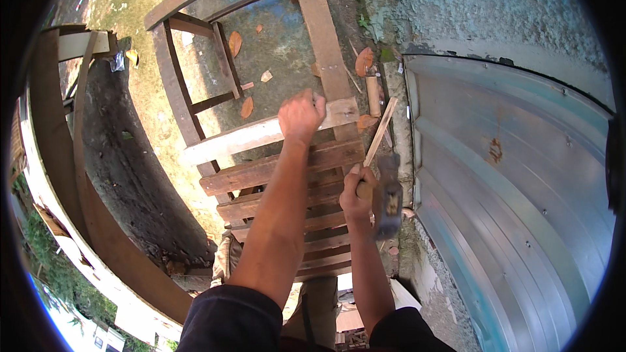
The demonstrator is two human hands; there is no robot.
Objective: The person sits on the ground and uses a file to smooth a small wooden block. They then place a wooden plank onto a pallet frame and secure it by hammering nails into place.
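Left fingers [315, 109] curl tight at a plank's edge [244, 137]; right fingers [353, 180] clench a hammer [389, 201], seemingly clear of panelling [482, 137].

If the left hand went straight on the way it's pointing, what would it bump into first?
Probably the long plank, ahead and slightly right of the left hand. A brown leaf also shows along that line but seems lower, on the ground; depth is unclear.

1. We see wood frame [329, 45]: matt, a bit rough.
2. Our hammer head [390, 221]: dull metal.
3. Our sleeves [231, 316]: matt cloth.
4. Metal sheet [508, 176]: smooth, kinda shiny.
5. Wall [469, 0]: v. rough w/ flaky paint.
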